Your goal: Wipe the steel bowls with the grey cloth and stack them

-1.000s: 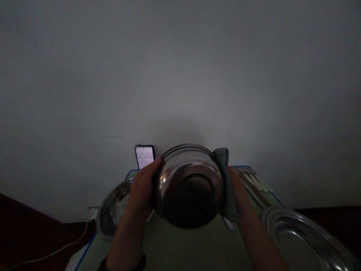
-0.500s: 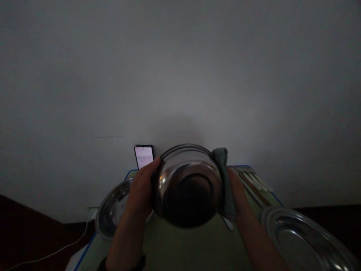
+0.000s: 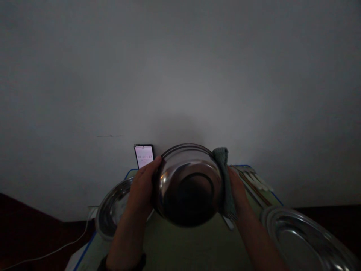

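A shiny steel bowl (image 3: pixel 188 188) is held up above the table, its underside turned toward me. My left hand (image 3: pixel 142 190) grips its left rim, fingers curled round the edge. On the other side my right hand (image 3: pixel 238 192) presses a grey-green cloth (image 3: pixel 225 177) against the bowl's right wall. Most of the right hand's fingers are hidden behind the cloth and bowl.
A steel basin (image 3: pixel 113 209) sits on the green table (image 3: pixel 183 248) at the left, and a large steel plate (image 3: pixel 304 241) at the right front. A lit phone (image 3: pixel 144 155) leans on the wall. Chopsticks and spoons (image 3: pixel 255 182) lie at the back right. A white cable (image 3: pixel 50 252) trails left.
Hardly anything has moved; the bowl and both hands stay in the same place, with only a tiny shift of the view.
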`<control>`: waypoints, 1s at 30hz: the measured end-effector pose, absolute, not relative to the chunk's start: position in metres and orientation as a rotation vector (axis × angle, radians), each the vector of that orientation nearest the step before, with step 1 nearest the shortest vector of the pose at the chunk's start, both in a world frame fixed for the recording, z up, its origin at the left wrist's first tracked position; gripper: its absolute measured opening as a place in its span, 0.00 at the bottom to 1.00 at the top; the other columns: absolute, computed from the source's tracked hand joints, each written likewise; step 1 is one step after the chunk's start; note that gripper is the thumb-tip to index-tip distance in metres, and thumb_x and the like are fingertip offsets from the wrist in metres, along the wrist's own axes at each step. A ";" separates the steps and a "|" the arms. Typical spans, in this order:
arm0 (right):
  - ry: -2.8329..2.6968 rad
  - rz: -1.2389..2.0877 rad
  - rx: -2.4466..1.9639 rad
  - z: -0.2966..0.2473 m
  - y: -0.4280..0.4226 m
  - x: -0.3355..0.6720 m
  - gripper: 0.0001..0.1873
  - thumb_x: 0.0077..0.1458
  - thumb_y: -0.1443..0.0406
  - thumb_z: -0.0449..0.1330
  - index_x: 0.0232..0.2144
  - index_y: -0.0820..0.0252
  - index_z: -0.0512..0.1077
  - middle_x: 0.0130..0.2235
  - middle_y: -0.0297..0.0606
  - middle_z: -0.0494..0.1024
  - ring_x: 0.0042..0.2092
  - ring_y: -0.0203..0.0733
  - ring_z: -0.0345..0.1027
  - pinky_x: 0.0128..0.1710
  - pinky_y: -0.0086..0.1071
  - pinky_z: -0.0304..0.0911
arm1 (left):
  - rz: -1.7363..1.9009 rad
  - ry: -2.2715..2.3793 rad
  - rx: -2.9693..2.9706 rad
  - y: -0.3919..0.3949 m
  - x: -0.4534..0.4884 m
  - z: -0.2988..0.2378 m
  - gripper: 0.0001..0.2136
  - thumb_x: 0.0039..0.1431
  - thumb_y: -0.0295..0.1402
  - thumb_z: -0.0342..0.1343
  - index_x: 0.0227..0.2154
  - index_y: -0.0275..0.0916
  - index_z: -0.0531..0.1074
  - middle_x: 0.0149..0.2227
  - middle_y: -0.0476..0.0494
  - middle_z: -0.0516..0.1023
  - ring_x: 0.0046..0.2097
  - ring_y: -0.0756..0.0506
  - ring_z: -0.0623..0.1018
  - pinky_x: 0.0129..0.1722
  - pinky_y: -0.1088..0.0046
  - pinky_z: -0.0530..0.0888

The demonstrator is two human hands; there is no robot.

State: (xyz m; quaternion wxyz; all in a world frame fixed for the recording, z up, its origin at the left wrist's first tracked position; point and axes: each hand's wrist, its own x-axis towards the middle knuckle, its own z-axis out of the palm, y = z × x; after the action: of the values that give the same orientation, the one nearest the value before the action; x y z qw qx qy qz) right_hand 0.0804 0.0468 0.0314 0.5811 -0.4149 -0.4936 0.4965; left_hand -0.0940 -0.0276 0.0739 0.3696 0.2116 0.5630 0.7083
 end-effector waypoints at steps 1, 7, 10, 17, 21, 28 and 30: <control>-1.130 1.188 -0.983 0.033 0.046 0.080 0.15 0.51 0.52 0.56 0.24 0.54 0.75 0.28 0.35 0.81 0.32 0.45 0.73 0.29 0.33 0.66 | 1.816 1.453 0.564 -0.028 -0.093 0.074 0.14 0.40 0.45 0.65 0.22 0.38 0.77 0.19 0.50 0.76 0.24 0.48 0.74 0.28 0.72 0.69; -1.144 1.177 -0.975 0.041 0.042 0.083 0.17 0.52 0.51 0.56 0.33 0.55 0.77 0.36 0.36 0.82 0.40 0.45 0.73 0.38 0.33 0.66 | 1.838 1.509 0.665 -0.032 -0.089 0.075 0.13 0.43 0.46 0.64 0.19 0.41 0.77 0.20 0.49 0.77 0.25 0.48 0.73 0.27 0.73 0.69; -1.218 1.136 -0.983 0.041 0.041 0.087 0.21 0.52 0.48 0.57 0.38 0.56 0.77 0.39 0.37 0.81 0.40 0.45 0.71 0.39 0.34 0.64 | 1.838 1.562 0.693 -0.033 -0.089 0.079 0.13 0.42 0.46 0.64 0.19 0.41 0.78 0.20 0.49 0.77 0.24 0.49 0.72 0.26 0.74 0.68; -1.466 0.835 -0.912 0.041 0.041 0.092 0.21 0.59 0.53 0.53 0.46 0.57 0.75 0.46 0.39 0.80 0.47 0.46 0.72 0.47 0.38 0.63 | 1.827 1.566 0.757 -0.036 -0.094 0.082 0.13 0.43 0.46 0.63 0.18 0.41 0.77 0.18 0.50 0.75 0.22 0.49 0.70 0.23 0.74 0.67; -1.564 0.519 -0.800 0.037 0.031 0.082 0.17 0.62 0.62 0.51 0.52 0.51 0.72 0.54 0.35 0.75 0.56 0.43 0.67 0.57 0.41 0.58 | 1.756 1.660 0.884 -0.037 -0.090 0.073 0.16 0.46 0.48 0.61 0.18 0.40 0.75 0.19 0.50 0.73 0.23 0.50 0.69 0.23 0.75 0.66; -1.796 0.251 -0.577 0.025 0.024 0.067 0.22 0.63 0.69 0.49 0.59 0.55 0.63 0.60 0.38 0.68 0.62 0.41 0.58 0.62 0.44 0.55 | 1.560 1.765 1.237 -0.034 -0.075 0.070 0.19 0.57 0.48 0.52 0.18 0.39 0.68 0.18 0.53 0.67 0.23 0.50 0.65 0.23 0.76 0.62; -1.818 0.236 -0.561 0.025 0.023 0.066 0.21 0.63 0.70 0.48 0.58 0.57 0.63 0.60 0.39 0.68 0.63 0.40 0.56 0.63 0.44 0.54 | 1.545 1.842 1.222 -0.034 -0.074 0.072 0.21 0.58 0.49 0.49 0.17 0.39 0.66 0.17 0.53 0.66 0.22 0.50 0.65 0.23 0.75 0.61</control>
State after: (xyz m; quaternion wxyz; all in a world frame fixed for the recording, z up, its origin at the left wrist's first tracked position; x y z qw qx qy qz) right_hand 0.0658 0.0230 0.0246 0.5746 -0.2395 -0.7761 0.1008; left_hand -0.0735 -0.0341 0.0716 0.2206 0.4421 0.6662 0.5586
